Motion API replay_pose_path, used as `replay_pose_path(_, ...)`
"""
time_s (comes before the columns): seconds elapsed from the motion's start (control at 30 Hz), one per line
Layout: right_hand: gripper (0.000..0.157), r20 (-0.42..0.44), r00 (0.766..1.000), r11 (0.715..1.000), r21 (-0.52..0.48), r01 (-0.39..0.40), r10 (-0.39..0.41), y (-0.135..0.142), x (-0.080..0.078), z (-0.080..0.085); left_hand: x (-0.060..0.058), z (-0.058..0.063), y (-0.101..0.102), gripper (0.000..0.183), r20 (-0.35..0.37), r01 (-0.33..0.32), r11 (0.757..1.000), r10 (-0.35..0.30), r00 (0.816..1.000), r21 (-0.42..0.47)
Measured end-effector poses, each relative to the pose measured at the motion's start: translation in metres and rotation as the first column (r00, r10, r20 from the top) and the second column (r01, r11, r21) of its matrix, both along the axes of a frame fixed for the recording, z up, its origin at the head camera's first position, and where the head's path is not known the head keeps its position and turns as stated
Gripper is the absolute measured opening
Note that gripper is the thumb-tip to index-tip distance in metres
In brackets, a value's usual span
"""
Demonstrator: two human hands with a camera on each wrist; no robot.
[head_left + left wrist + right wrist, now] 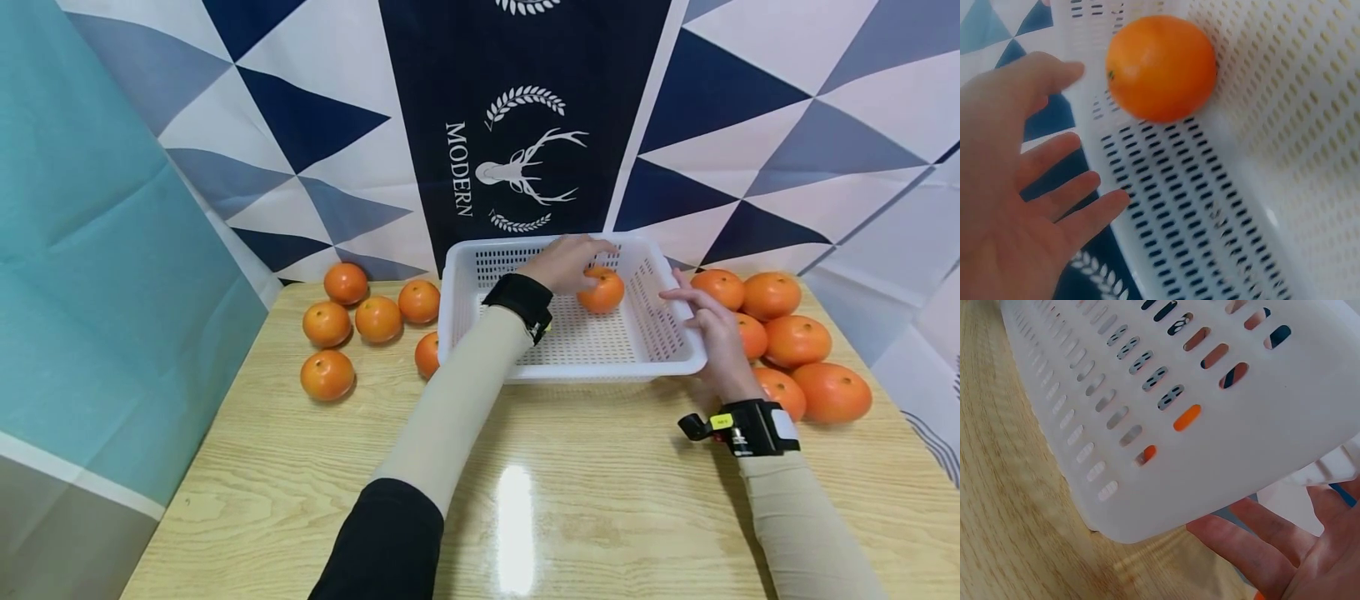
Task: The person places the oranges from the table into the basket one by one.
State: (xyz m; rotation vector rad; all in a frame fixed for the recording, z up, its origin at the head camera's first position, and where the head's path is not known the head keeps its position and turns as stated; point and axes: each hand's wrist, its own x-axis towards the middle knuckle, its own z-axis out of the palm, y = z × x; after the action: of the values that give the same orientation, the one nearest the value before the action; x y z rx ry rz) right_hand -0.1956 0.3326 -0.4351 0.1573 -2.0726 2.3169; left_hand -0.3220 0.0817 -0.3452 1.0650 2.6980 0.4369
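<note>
The basket's (pixel 570 372) far rim runs close to the patterned cloth (pixel 787 50), so there is little room behind it. Oranges flank both ends: a left group (pixel 378 319) and a right group (pixel 798 341), the latter just beside the right hand (pixel 717 337). On the near side, wood table (pixel 615 500) stretches between the forearms. Inside the basket, a single orange (pixel 606 293) sits toward the far right corner, with open floor on its near side.

The left forearm slants across the near rim; the left hand (pixel 567 260) hangs over the basket, released, its fingers spread and its thumb just beside the orange, a gap showing between them in the left wrist view. The right hand holds the basket's right end, one finger over the rim, others along the outside.

The left wristband (pixel 520 302) hides part of the basket floor. The basket covers part of one left orange; the right hand and wrist partly hide others. Both arms are cut off below.
</note>
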Motion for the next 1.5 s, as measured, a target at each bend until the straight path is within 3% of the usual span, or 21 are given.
replay_pose_path(0.23,0.062,-0.006,1.000,0.999,0.041,0.009,-0.008,0.001,-0.002,-0.001,-0.010,0.013,-0.026,0.052,-0.073,0.016,1.000,-0.015,0.997,0.008)
replay_pose_path(0.4,0.062,-0.006,1.000,0.998,0.063,0.020,-0.020,0.002,-0.002,-0.001,-0.016,0.018,-0.046,0.047,-0.089,-0.033,0.999,0.034,0.995,0.013)
replay_pose_path(0.67,0.062,-0.024,1.000,0.998,0.069,-0.012,0.013,0.006,0.001,-0.005,-0.015,0.032,-0.083,0.044,-0.068,-0.112,0.993,0.115,0.991,0.042)
replay_pose_path(0.77,0.060,-0.048,0.999,0.993,0.118,-0.006,0.012,0.007,0.003,-0.006,-0.018,0.034,-0.099,0.044,-0.071,-0.120,0.990,0.125,0.990,0.067)
replay_pose_path(0.9,0.059,-0.010,1.000,0.990,0.142,-0.014,0.016,0.007,0.006,-0.004,-0.020,0.035,-0.122,0.043,-0.082,-0.132,0.987,0.140,0.987,0.098)
replay_pose_path(1.03,0.061,0.065,0.997,0.997,0.056,-0.051,0.048,0.004,0.009,0.000,-0.023,0.036,-0.142,0.043,-0.094,-0.163,0.982,0.172,0.981,0.095)
replay_pose_path(1.1,0.057,0.098,0.991,0.994,-0.064,-0.086,0.092,0.002,0.009,0.003,-0.024,0.036,-0.151,0.044,-0.085,-0.185,0.979,0.192,0.978,0.087)
replay_pose_path(1.17,0.055,0.127,0.982,0.975,-0.188,-0.114,0.139,0.000,0.009,0.005,-0.026,0.034,-0.160,0.044,-0.077,-0.208,0.975,0.214,0.974,0.075)
replay_pose_path(1.27,0.057,0.180,0.959,0.919,-0.368,-0.140,0.218,-0.003,0.009,0.008,-0.029,0.031,-0.174,0.043,-0.063,-0.245,0.968,0.248,0.967,0.053)
replay_pose_path(1.43,0.057,0.200,0.954,0.911,-0.390,-0.132,0.223,-0.003,0.011,0.010,-0.033,0.024,-0.196,0.043,-0.041,-0.305,0.952,0.305,0.951,0.007)
replay_pose_path(1.5,0.056,0.213,0.942,0.865,-0.484,-0.128,0.259,-0.002,0.013,0.011,-0.033,0.022,-0.205,0.044,-0.016,-0.330,0.944,0.330,0.944,0.001)
